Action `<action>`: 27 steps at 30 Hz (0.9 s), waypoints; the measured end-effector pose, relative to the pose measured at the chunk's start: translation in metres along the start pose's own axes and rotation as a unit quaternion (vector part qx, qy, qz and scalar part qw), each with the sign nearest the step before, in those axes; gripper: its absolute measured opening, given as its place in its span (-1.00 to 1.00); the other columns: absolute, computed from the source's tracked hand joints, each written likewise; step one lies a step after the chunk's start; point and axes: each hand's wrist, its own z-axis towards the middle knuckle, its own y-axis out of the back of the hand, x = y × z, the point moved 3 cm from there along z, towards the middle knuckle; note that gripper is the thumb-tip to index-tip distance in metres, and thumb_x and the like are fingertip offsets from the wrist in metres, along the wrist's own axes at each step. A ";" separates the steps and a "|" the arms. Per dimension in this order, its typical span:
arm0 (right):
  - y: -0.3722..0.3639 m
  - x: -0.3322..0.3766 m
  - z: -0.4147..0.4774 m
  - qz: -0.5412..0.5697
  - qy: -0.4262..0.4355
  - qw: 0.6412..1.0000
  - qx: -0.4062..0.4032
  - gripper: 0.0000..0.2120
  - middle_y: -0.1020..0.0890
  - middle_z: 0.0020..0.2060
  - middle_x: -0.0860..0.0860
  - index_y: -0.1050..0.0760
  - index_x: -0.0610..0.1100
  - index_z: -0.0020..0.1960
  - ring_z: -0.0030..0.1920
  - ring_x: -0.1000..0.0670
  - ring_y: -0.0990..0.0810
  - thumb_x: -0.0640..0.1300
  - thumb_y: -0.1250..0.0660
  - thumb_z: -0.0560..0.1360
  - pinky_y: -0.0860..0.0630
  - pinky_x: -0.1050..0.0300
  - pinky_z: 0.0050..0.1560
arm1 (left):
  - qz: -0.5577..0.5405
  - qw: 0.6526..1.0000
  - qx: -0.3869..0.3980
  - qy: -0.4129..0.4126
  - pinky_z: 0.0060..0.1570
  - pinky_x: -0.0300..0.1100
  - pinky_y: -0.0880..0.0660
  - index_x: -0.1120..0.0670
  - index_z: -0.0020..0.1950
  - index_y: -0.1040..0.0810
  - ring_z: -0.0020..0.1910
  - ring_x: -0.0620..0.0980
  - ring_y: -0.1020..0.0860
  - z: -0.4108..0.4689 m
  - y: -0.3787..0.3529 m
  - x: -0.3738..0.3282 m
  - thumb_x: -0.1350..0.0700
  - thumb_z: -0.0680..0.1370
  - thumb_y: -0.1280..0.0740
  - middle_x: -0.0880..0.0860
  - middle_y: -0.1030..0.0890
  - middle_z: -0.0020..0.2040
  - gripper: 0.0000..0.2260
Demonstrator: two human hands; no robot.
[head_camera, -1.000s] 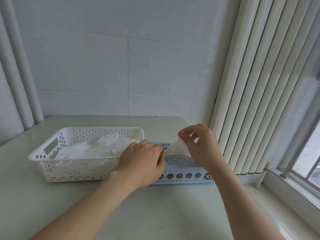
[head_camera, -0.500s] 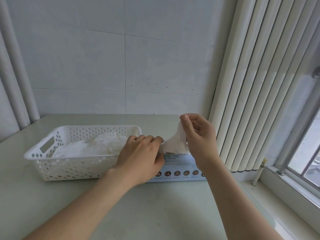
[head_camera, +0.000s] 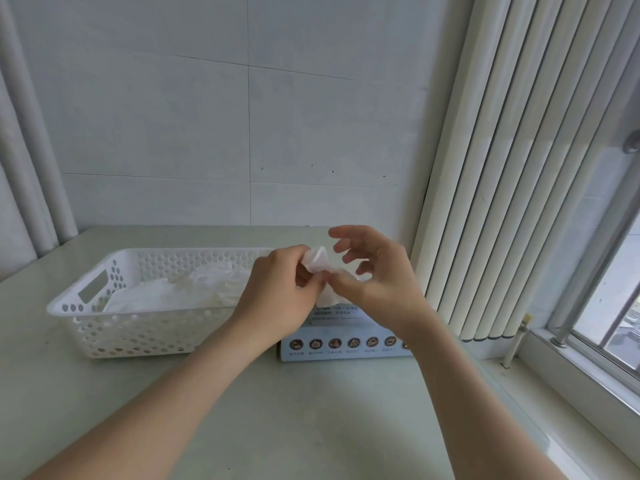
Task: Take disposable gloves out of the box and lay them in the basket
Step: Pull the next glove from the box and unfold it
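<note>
A pale blue glove box [head_camera: 346, 344] lies flat on the table, just right of a white perforated basket [head_camera: 114, 327]. Several thin white gloves [head_camera: 166, 296] lie heaped inside the basket. Above the box, my left hand [head_camera: 277, 296] and my right hand [head_camera: 374, 282] meet on one crumpled white glove [head_camera: 318, 263]. My left fingers curl round its upper part. My right thumb and a finger pinch its lower part, while the other right fingers spread loosely. The glove's tail hangs down to the box top.
The pale table [head_camera: 311, 417] runs up to a tiled wall behind. Vertical blinds [head_camera: 512, 168] hang at the right, with a window sill [head_camera: 571, 386] and window frame beyond the table's right edge. Pipes [head_camera: 31, 133] stand at the far left.
My left hand has risen from the box top and taken hold of the glove. My right hand has shifted its grip lower and spread its other fingers.
</note>
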 end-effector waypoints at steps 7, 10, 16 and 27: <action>-0.003 -0.020 0.002 -0.216 -0.002 0.974 -0.062 -0.86 -0.70 -0.08 0.14 -0.68 -0.04 0.13 -0.08 0.14 -0.61 -0.12 -0.34 0.65 -0.46 0.40 -0.07 | -0.003 1.000 -0.012 0.015 -0.39 -0.25 -0.38 0.10 -0.27 -0.52 -0.41 -0.05 -0.51 0.001 0.003 -0.001 -0.01 0.65 -0.39 -0.03 -0.58 -0.43 -0.66; -0.007 -0.030 0.002 -0.241 0.004 0.967 -0.087 -0.84 -0.68 -0.08 0.09 -0.58 -0.05 0.17 -0.06 -0.02 -0.62 -0.10 -0.22 0.73 -0.53 -0.03 0.05 | -0.002 0.999 -0.020 0.025 -0.41 -0.30 -0.33 0.11 -0.34 -0.43 -0.44 -0.10 -0.47 0.003 0.006 0.000 0.03 0.66 -0.38 -0.09 -0.54 -0.47 -0.61; 0.001 -0.032 0.000 -0.253 0.009 0.953 -0.166 -0.79 -0.46 0.12 0.03 -0.43 0.03 0.25 0.11 -0.05 -0.48 0.05 -0.32 0.66 -0.45 -0.11 0.25 | -0.030 0.997 -0.034 0.063 -0.34 -0.22 -0.52 0.23 -0.18 -0.53 -0.37 -0.07 -0.64 0.006 0.013 0.008 0.00 0.69 -0.34 0.12 -0.66 -0.32 -0.65; -0.007 -0.034 -0.005 -0.231 -0.112 0.966 -0.013 -0.43 -0.55 -0.01 0.09 -0.30 0.11 0.30 0.02 0.04 -0.52 -0.30 -0.37 0.41 -0.56 -0.09 0.12 | -0.249 0.954 -0.089 0.144 -0.27 -0.23 -0.64 0.30 0.04 -0.49 -0.23 0.07 -0.75 0.009 0.028 0.002 0.08 0.76 -0.18 0.23 -0.72 -0.15 -0.70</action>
